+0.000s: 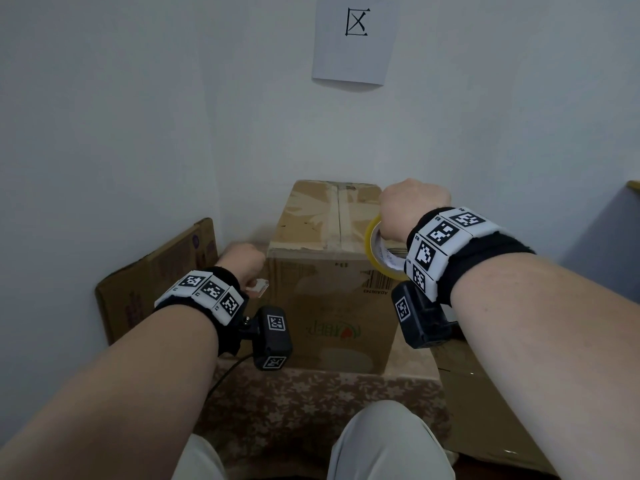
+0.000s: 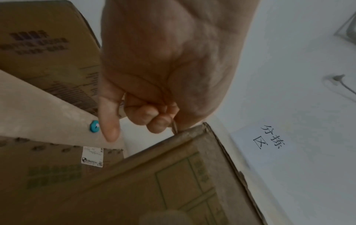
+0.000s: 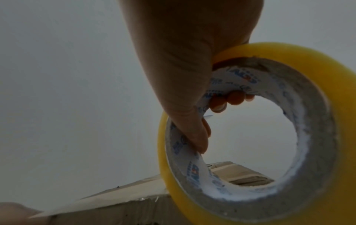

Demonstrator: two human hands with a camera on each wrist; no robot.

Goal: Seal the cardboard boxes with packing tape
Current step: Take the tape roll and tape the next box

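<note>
A closed cardboard box (image 1: 329, 306) stands on a floral-covered stand, with old tape along its top seam. My right hand (image 1: 412, 206) grips a yellow roll of packing tape (image 1: 372, 244) at the box's top right edge. In the right wrist view its fingers (image 3: 231, 99) curl through the core of the tape roll (image 3: 279, 50), above the box (image 3: 115, 210). My left hand (image 1: 242, 261) is a fist beside the box's upper left corner and holds a small white object (image 1: 258, 287). In the left wrist view the left hand (image 2: 150, 91) has curled fingers and a straight thumb, just above the box edge (image 2: 192, 134).
A flattened carton (image 1: 156, 282) leans against the wall at the left. The floral-covered stand (image 1: 311, 410) reaches to my knees (image 1: 381, 445). More brown cardboard (image 1: 491, 410) lies at the lower right. A paper sign (image 1: 353, 39) hangs on the wall close behind the box.
</note>
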